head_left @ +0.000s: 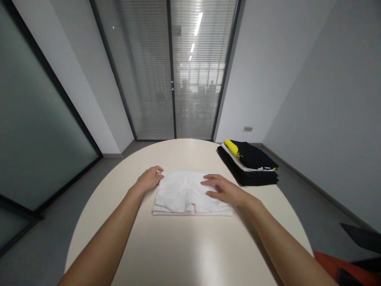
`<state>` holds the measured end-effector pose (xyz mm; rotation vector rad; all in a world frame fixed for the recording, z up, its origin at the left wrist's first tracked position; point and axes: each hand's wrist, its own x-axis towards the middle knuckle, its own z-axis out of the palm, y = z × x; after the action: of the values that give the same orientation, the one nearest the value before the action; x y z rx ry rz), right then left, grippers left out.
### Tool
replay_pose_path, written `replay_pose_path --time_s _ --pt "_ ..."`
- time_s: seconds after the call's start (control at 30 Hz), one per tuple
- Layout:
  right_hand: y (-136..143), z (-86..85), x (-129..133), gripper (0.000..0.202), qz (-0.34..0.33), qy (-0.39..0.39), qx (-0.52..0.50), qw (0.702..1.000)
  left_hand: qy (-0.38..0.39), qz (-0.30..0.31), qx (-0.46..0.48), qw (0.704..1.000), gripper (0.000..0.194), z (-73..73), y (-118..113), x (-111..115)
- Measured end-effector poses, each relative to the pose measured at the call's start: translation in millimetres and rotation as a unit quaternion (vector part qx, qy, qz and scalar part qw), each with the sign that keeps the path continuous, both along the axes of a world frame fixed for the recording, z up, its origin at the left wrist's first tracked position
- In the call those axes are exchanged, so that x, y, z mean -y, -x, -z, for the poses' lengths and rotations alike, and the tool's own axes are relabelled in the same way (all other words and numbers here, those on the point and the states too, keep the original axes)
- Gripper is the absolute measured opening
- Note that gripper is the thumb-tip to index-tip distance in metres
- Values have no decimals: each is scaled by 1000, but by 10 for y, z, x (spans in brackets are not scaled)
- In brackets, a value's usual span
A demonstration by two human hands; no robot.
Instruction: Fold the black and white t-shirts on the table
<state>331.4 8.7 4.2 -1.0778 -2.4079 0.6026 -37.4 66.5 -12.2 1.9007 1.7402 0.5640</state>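
Note:
A folded white cloth garment point(181, 192) lies flat in the middle of the round cream table point(166, 242), its layered edges facing me. My left hand point(149, 178) is at the garment's upper left corner, fingertips curled around the edge with a gap between thumb and fingers; whether it pinches any fabric is hard to tell. Over the right part of the garment, my right hand point(222, 188) is spread, palm down, its fingers apart and nothing held in them.
A stack of folded clothes point(250, 163), black, white and yellow, sits at the table's back right. Beyond the table stand a glass door with blinds point(193, 99) and grey walls. A red and black object point(342, 266) shows at the lower right.

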Motion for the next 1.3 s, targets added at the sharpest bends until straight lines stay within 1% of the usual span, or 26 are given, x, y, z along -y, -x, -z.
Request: replay_pose_path --time_s 0.1,0.2,0.23,0.27,0.3,0.33,0.37,0.43,0.47,0.53,0.63,0.73,0.87,0.97,1.1,1.2,1.23,1.3 --pt "-61 -9 -6 42 3 54 -13 998 -9 -4 -29 1000 26 -39 -11 25" --pt "-29 -94 14 28 4 44 -10 999 -33 -25 -54 998 28 -156 -41 68" --pt "3 -135 33 23 -1 38 -6 999 -46 -26 -57 997 29 -211 -59 88" --pt "39 -176 57 20 -10 38 -2 999 -57 -11 -52 997 29 -271 -82 112" --pt "75 -216 86 19 -21 46 4 999 -60 20 -41 997 28 -332 -110 141" --pt "107 -253 116 21 -33 62 14 997 -50 67 -26 996 26 -393 -144 174" --pt "131 -284 146 26 -42 82 30 995 -23 124 -10 992 24 -449 -182 212" --pt "150 -331 199 40 -41 125 68 989 68 226 6 972 24 -540 -266 296" --pt "145 -347 218 46 -31 145 85 985 112 260 1 959 26 -572 -308 339" --pt "112 -360 236 49 -7 184 102 978 166 293 -30 941 34 -606 -379 419" --pt "40 -353 220 36 -2 236 91 967 176 280 -105 938 46 -614 -446 507" --pt "-11 -353 195 31 -10 265 66 962 166 264 -156 937 45 -624 -471 561" --pt "-17 -396 202 30 -1 284 40 958 187 268 -149 933 31 -680 -470 598" --pt "-9 -391 211 27 -6 299 45 953 206 263 -141 932 30 -726 -462 609" --pt "-8 -331 203 26 -19 310 67 948 220 254 -149 930 30 -753 -462 623" --pt "33 -336 213 33 -11 298 78 951 215 248 -150 932 22 -763 -483 645" --pt "62 -351 223 36 -3 278 85 957 209 246 -157 933 19 -768 -498 652" --pt "141 -394 251 37 15 211 106 972 185 237 -181 937 24 -772 -542 659"
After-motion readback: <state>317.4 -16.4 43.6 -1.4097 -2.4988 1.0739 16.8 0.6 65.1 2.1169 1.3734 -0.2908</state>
